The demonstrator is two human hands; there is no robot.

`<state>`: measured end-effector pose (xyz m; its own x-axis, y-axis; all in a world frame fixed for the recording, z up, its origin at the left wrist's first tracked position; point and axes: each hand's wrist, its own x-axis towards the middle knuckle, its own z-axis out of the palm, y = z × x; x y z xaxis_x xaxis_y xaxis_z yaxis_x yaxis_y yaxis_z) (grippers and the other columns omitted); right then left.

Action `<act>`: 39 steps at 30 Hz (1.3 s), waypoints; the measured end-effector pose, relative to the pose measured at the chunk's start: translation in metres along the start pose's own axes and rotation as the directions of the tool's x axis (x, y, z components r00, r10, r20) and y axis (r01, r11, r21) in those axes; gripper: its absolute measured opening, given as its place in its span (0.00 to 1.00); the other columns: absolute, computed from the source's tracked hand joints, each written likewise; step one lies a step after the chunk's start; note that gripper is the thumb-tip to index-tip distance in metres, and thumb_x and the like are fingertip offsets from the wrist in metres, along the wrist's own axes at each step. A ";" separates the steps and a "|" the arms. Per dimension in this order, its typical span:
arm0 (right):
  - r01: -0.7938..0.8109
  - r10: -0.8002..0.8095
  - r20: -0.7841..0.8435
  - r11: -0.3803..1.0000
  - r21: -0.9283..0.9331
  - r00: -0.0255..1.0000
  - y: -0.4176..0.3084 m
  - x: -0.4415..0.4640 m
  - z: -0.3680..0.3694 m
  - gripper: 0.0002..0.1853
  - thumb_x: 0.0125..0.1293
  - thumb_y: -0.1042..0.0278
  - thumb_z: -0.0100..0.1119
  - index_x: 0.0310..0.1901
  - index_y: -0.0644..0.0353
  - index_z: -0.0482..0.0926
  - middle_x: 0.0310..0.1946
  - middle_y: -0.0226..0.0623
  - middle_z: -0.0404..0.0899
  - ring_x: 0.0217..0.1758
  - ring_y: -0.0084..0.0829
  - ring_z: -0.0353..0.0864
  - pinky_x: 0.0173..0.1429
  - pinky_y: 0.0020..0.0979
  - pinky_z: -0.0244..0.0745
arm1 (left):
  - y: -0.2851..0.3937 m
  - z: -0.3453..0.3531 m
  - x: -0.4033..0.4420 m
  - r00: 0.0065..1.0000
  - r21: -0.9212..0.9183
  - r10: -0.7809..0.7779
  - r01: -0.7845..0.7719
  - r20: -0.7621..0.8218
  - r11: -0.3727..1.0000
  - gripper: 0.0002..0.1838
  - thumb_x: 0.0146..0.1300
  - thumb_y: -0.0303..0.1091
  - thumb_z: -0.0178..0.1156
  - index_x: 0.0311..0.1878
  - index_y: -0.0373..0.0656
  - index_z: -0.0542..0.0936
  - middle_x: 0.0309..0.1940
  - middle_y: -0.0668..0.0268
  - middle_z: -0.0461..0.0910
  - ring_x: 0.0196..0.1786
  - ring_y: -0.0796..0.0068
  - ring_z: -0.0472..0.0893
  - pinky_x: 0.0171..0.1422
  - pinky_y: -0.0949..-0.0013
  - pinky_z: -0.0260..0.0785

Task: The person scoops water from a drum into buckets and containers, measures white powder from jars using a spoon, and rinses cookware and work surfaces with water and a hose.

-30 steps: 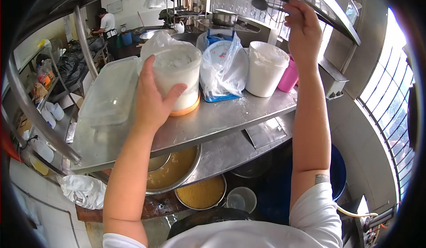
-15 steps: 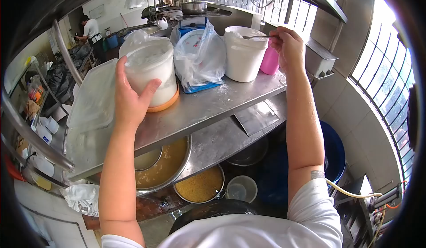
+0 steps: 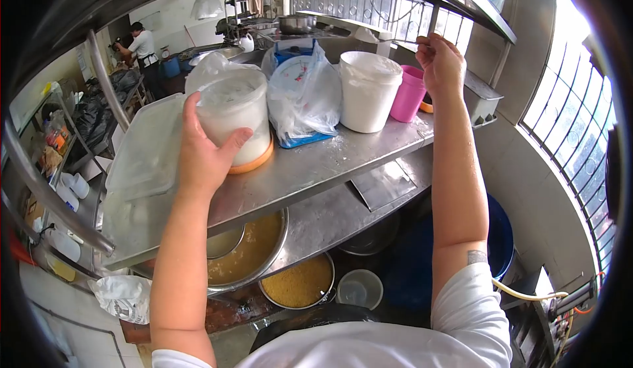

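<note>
My left hand [image 3: 204,150] is wrapped round the near side of a translucent tub [image 3: 234,111] of white contents, which stands on an orange base [image 3: 252,162]. My right hand [image 3: 440,61] is raised over the right of the shelf, its fingers pinched on the thin handle of a spoon [image 3: 405,42]. The spoon points left, above the far rim of a second white tub [image 3: 370,98]; a white heap shows at its end. Between the tubs, a scale [image 3: 293,81] is covered by a clear plastic bag [image 3: 310,108]. A pink container [image 3: 407,98] is beside the second tub.
A clear plastic lid or box [image 3: 142,150] lies at the shelf's left. Below are a large pan of brownish liquid [image 3: 260,253], a pot of yellow grains [image 3: 300,282] and a small clear tub [image 3: 359,290]. A metal post [image 3: 109,81] stands left. A person [image 3: 143,48] is far back left.
The spoon was high up, came down to the second tub, and is now raised slightly above it with a white heap. My left hand stays on the first tub. The view has shifted.
</note>
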<state>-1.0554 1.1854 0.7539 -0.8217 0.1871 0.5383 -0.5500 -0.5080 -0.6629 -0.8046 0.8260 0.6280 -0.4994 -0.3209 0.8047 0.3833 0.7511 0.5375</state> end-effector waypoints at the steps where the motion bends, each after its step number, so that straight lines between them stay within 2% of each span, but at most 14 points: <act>1: 0.018 -0.017 0.026 1.000 -0.005 1.000 -0.001 0.007 0.009 0.13 0.73 0.76 0.55 0.55 0.74 0.77 0.39 0.50 0.86 0.31 0.31 0.84 0.36 0.30 0.85 | -0.001 -0.001 0.001 1.000 0.003 0.010 -0.010 0.015 1.000 0.56 0.57 0.43 0.83 0.80 0.40 0.55 0.72 0.45 0.70 0.73 0.53 0.73 0.78 0.55 0.66; 6: 0.096 -0.096 0.151 0.995 0.007 0.984 -0.005 0.009 0.079 0.14 0.74 0.75 0.54 0.56 0.75 0.77 0.41 0.50 0.87 0.39 0.33 0.86 0.41 0.31 0.86 | -0.001 -0.003 0.001 0.999 0.015 -0.034 0.034 -0.025 0.999 0.53 0.53 0.44 0.85 0.75 0.40 0.61 0.67 0.43 0.76 0.69 0.49 0.78 0.74 0.54 0.70; 8: 0.086 -0.080 0.270 0.996 -0.009 0.960 -0.001 0.011 0.104 0.14 0.74 0.76 0.54 0.57 0.72 0.79 0.42 0.49 0.87 0.39 0.34 0.87 0.44 0.33 0.87 | -0.001 -0.004 0.000 0.999 -0.046 -0.035 0.036 0.012 0.998 0.52 0.55 0.36 0.84 0.76 0.40 0.58 0.67 0.50 0.72 0.68 0.58 0.76 0.74 0.57 0.70; 11: 0.207 -0.112 0.411 0.959 -0.195 0.905 -0.008 -0.010 0.130 0.13 0.76 0.75 0.55 0.57 0.69 0.81 0.43 0.45 0.88 0.39 0.31 0.87 0.47 0.32 0.87 | -0.001 -0.006 -0.004 1.000 -0.077 -0.012 0.013 0.006 0.997 0.51 0.55 0.36 0.84 0.75 0.40 0.59 0.68 0.50 0.70 0.69 0.58 0.75 0.74 0.58 0.70; 13: 0.543 -0.274 0.606 0.777 -0.318 0.746 -0.016 -0.029 0.133 0.12 0.79 0.72 0.56 0.57 0.68 0.82 0.47 0.41 0.89 0.40 0.25 0.86 0.49 0.29 0.85 | -0.004 -0.007 -0.007 0.999 -0.009 0.036 -0.036 -0.030 0.999 0.50 0.52 0.37 0.84 0.73 0.40 0.62 0.71 0.45 0.69 0.71 0.50 0.74 0.75 0.54 0.69; 16: 0.726 -0.500 0.567 0.624 -0.289 0.655 -0.034 -0.067 0.123 0.12 0.81 0.71 0.54 0.56 0.67 0.83 0.47 0.38 0.90 0.40 0.22 0.85 0.49 0.28 0.84 | -0.002 -0.011 -0.011 0.990 0.081 0.133 -0.128 -0.051 0.988 0.49 0.48 0.39 0.86 0.70 0.41 0.66 0.75 0.38 0.64 0.74 0.40 0.71 0.75 0.49 0.68; 19: 0.563 -0.453 0.408 0.801 -0.203 0.793 -0.047 -0.120 0.105 0.11 0.80 0.73 0.55 0.55 0.65 0.84 0.44 0.36 0.90 0.38 0.20 0.84 0.46 0.25 0.84 | 0.010 -0.016 -0.018 0.952 0.173 0.304 -0.296 -0.024 0.939 0.49 0.47 0.39 0.86 0.69 0.44 0.66 0.77 0.36 0.60 0.75 0.36 0.69 0.77 0.48 0.67; 22: 0.311 -0.197 0.525 0.940 -0.138 0.828 -0.039 -0.173 0.088 0.10 0.81 0.73 0.56 0.55 0.65 0.83 0.45 0.36 0.89 0.39 0.20 0.84 0.44 0.23 0.81 | 0.028 -0.021 -0.029 0.895 0.260 0.444 -0.439 0.042 0.860 0.49 0.46 0.37 0.86 0.69 0.47 0.66 0.77 0.35 0.59 0.75 0.31 0.67 0.77 0.45 0.67; 28: 0.476 -0.160 0.638 0.802 -0.361 0.753 0.019 -0.231 0.077 0.12 0.73 0.82 0.56 0.55 0.63 0.82 0.44 0.42 0.90 0.48 0.36 0.91 0.52 0.33 0.84 | 0.029 -0.010 -0.036 0.769 0.260 0.630 -0.634 0.111 0.728 0.49 0.45 0.29 0.85 0.69 0.51 0.65 0.77 0.33 0.58 0.74 0.25 0.67 0.74 0.39 0.68; 31: 0.464 -0.112 0.645 0.787 -0.407 0.756 0.025 -0.250 0.076 0.11 0.75 0.79 0.55 0.55 0.63 0.82 0.42 0.40 0.90 0.43 0.33 0.90 0.50 0.32 0.84 | 0.031 -0.007 -0.035 0.756 0.273 0.644 -0.649 0.121 0.710 0.50 0.45 0.29 0.84 0.70 0.51 0.64 0.76 0.32 0.59 0.74 0.25 0.67 0.73 0.37 0.68; 33: 0.148 0.101 0.526 0.900 -0.410 0.845 0.018 -0.261 0.081 0.10 0.78 0.75 0.53 0.54 0.65 0.82 0.42 0.39 0.89 0.37 0.28 0.87 0.45 0.31 0.83 | 0.030 -0.007 -0.035 0.761 0.273 0.637 -0.644 0.127 0.715 0.50 0.45 0.29 0.84 0.70 0.51 0.64 0.75 0.32 0.59 0.74 0.25 0.66 0.74 0.37 0.67; 34: 0.146 0.102 0.523 0.899 -0.412 0.846 0.018 -0.262 0.082 0.10 0.78 0.75 0.53 0.54 0.65 0.82 0.42 0.39 0.89 0.37 0.28 0.87 0.45 0.31 0.83 | 0.027 -0.006 -0.036 0.773 0.285 0.623 -0.628 0.120 0.724 0.50 0.45 0.30 0.85 0.70 0.51 0.64 0.75 0.32 0.59 0.74 0.25 0.66 0.74 0.37 0.67; 36: -0.165 0.245 0.427 0.962 -0.216 0.871 0.019 -0.262 0.085 0.11 0.80 0.73 0.52 0.55 0.70 0.80 0.43 0.40 0.88 0.33 0.25 0.83 0.39 0.29 0.82 | 0.023 -0.004 -0.036 0.785 0.295 0.608 -0.612 0.115 0.734 0.50 0.45 0.31 0.85 0.70 0.50 0.64 0.75 0.31 0.58 0.74 0.26 0.66 0.74 0.36 0.66; 39: -0.334 0.317 0.370 0.942 -0.018 0.873 0.027 -0.252 0.088 0.12 0.79 0.74 0.53 0.56 0.74 0.78 0.43 0.43 0.86 0.33 0.26 0.82 0.37 0.28 0.82 | 0.023 -0.004 -0.033 0.781 0.313 0.622 -0.604 0.053 0.732 0.50 0.47 0.34 0.85 0.70 0.48 0.63 0.74 0.30 0.58 0.73 0.26 0.66 0.74 0.37 0.65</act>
<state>-0.8498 1.0505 0.6459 -0.8364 -0.3088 0.4529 -0.2463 -0.5263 -0.8138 -0.7762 0.8516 0.6144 -0.1933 0.2472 0.9495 0.3391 0.9249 -0.1718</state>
